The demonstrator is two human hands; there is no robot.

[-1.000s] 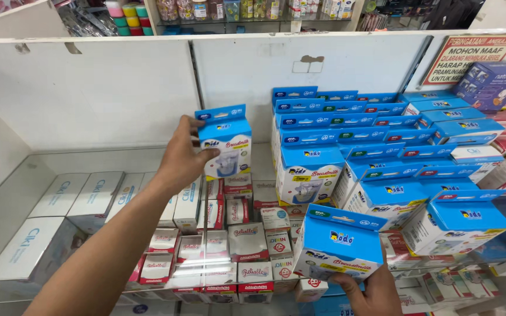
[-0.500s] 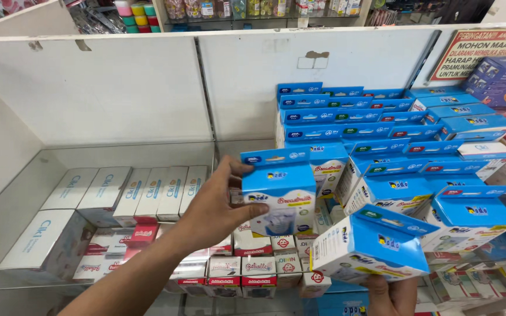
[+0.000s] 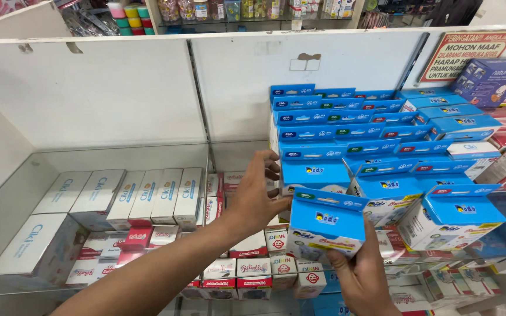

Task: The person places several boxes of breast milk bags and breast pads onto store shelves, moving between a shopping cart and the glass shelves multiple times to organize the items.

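The right hand (image 3: 361, 275) grips a blue-and-white carton (image 3: 326, 225) from below, low in front of the shelf; the left hand (image 3: 256, 196), fingers spread and holding nothing, rests against the same carton's left edge. Just behind, the stacked blue cartons (image 3: 346, 131) lean unevenly; a nudge could topple them onto the small red-and-white boxes (image 3: 253, 272).

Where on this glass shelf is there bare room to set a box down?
The glass shelf is bare along the back, between the white back panel and the row of white boxes. The right half is crowded: stacked blue boxes, small red-and-white boxes in front. The right hand holds a blue box.
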